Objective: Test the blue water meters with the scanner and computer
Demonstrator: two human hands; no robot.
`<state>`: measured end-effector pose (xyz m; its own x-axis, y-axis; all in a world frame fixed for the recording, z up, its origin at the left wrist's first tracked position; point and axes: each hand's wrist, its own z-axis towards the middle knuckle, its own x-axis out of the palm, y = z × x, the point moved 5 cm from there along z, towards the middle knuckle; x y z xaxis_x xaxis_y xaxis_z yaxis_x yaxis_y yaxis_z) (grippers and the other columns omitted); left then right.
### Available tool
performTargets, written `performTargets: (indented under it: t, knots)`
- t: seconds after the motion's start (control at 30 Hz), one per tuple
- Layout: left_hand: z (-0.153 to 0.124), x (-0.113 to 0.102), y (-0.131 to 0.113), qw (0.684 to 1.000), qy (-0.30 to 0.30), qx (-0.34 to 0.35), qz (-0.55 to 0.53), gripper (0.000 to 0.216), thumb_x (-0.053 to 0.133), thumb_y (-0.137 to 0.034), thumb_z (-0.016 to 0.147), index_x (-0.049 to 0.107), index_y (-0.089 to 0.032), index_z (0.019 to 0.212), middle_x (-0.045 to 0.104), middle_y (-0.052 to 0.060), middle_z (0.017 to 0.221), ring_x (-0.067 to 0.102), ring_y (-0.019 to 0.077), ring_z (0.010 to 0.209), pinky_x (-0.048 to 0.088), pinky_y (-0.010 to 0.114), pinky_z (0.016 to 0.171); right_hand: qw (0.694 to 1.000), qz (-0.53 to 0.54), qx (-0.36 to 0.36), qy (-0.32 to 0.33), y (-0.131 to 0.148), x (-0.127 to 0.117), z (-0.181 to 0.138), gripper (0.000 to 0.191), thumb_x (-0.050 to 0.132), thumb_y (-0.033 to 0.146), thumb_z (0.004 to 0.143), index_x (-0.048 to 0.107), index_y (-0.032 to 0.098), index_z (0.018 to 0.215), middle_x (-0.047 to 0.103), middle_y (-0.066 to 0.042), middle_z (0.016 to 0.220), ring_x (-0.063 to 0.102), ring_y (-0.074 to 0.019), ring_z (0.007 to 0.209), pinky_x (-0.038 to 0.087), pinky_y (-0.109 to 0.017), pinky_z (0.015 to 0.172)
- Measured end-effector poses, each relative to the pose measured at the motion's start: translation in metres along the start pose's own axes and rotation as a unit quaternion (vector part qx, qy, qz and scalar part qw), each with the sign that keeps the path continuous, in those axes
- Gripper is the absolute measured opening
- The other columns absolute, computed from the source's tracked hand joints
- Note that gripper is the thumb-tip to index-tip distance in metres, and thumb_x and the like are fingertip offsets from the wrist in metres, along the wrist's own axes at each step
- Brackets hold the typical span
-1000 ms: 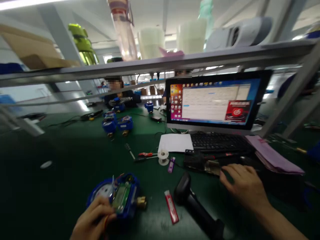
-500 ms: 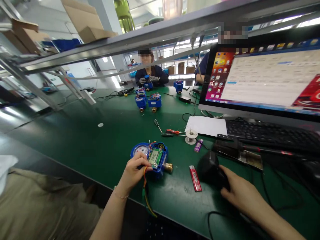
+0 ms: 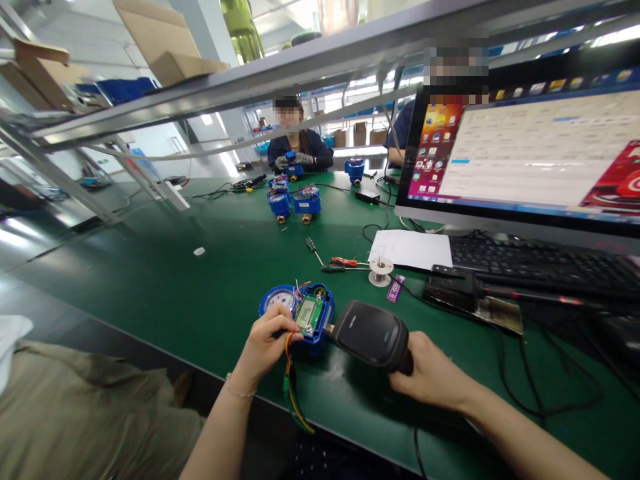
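A blue water meter [image 3: 320, 340] lies on the green table with its case open, showing a round dial and a small lit display [image 3: 307, 312] on a green circuit board. My left hand [image 3: 270, 337] is closed at the board's lower corner, pinching the end of coloured wires [image 3: 289, 373] that hang over the table edge. The exact contact is hidden by my fingers. My right hand [image 3: 430, 370] is wrapped round the handle of a black barcode scanner [image 3: 373, 333]. The scanner's head is beside the meter, covering most of its brass fitting.
Screwdrivers [image 3: 333, 269], a solder spool [image 3: 381, 271] and a purple lighter [image 3: 395, 289] lie beyond the scanner. A monitor [image 3: 520, 153], keyboard [image 3: 490, 259] and soldering iron [image 3: 525, 295] are at right. More blue meters [image 3: 307, 202] stand farther back, where a co-worker [image 3: 300, 152] handles another.
My right hand has lifted the scanner and brought it left, up to the meter. It now hides the red lighter. My left hand stays on the wires at the board.
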<state>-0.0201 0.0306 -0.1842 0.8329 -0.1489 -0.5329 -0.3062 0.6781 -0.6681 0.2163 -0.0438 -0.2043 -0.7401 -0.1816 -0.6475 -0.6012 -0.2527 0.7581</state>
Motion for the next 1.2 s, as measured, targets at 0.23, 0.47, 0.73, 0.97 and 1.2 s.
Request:
performTargets:
  t: [0.23, 0.47, 0.73, 0.97, 1.2]
  knots:
    - [-0.001, -0.001, 0.0, 1.0, 0.005, -0.005, -0.003, 0.011, 0.067, -0.025, 0.076, 0.062, -0.018, 0.07, 0.051, 0.0, 0.075, 0.051, 0.0095, 0.069, 0.04, 0.019, 0.063, 1.0, -0.002, 0.005, -0.013, -0.002, -0.002, -0.002, 0.005, 0.045, 0.016, 0.061, 0.046, 0.012, 0.063, 0.044, 0.003, 0.056, 0.033, -0.0018, 0.052, 0.028, -0.013, 0.049]
    - [0.001, -0.001, -0.001, 1.0, 0.002, -0.006, -0.009, 0.013, 0.067, -0.029, 0.075, 0.063, -0.018, 0.07, 0.052, 0.0, 0.073, 0.053, 0.0104, 0.069, 0.042, 0.019, 0.063, 0.999, 0.019, 0.025, 0.012, -0.006, -0.007, -0.007, 0.009, 0.045, 0.016, 0.062, 0.051, 0.011, 0.068, 0.049, 0.002, 0.061, 0.037, -0.0025, 0.054, 0.029, -0.014, 0.05]
    - [0.0, -0.002, 0.0, 1.0, 0.005, -0.013, -0.006, 0.013, 0.066, -0.029, 0.076, 0.063, -0.018, 0.07, 0.052, 0.001, 0.074, 0.053, 0.0104, 0.069, 0.042, 0.019, 0.064, 0.999, 0.037, -0.011, 0.004, -0.005, -0.007, -0.012, 0.006, 0.045, 0.014, 0.06, 0.047, 0.012, 0.065, 0.041, 0.004, 0.058, 0.03, -0.0017, 0.054, 0.027, -0.013, 0.05]
    - [-0.002, -0.002, 0.0, 1.0, 0.006, -0.016, -0.005, 0.013, 0.067, -0.029, 0.076, 0.063, -0.018, 0.07, 0.052, 0.001, 0.074, 0.053, 0.0108, 0.069, 0.042, 0.019, 0.063, 0.998, 0.058, -0.025, 0.001, -0.005, 0.0, -0.003, 0.005, 0.046, 0.014, 0.058, 0.044, 0.012, 0.063, 0.038, 0.004, 0.056, 0.028, -0.0013, 0.052, 0.025, -0.013, 0.048]
    - [0.0, -0.002, 0.0, 1.0, 0.001, -0.011, -0.002, 0.013, 0.066, -0.029, 0.076, 0.064, -0.018, 0.07, 0.052, 0.001, 0.073, 0.052, 0.0106, 0.068, 0.042, 0.019, 0.062, 1.0, 0.028, -0.001, 0.007, -0.003, -0.004, -0.005, 0.006, 0.047, 0.017, 0.06, 0.047, 0.013, 0.065, 0.041, 0.004, 0.057, 0.031, -0.0024, 0.052, 0.027, -0.014, 0.05]
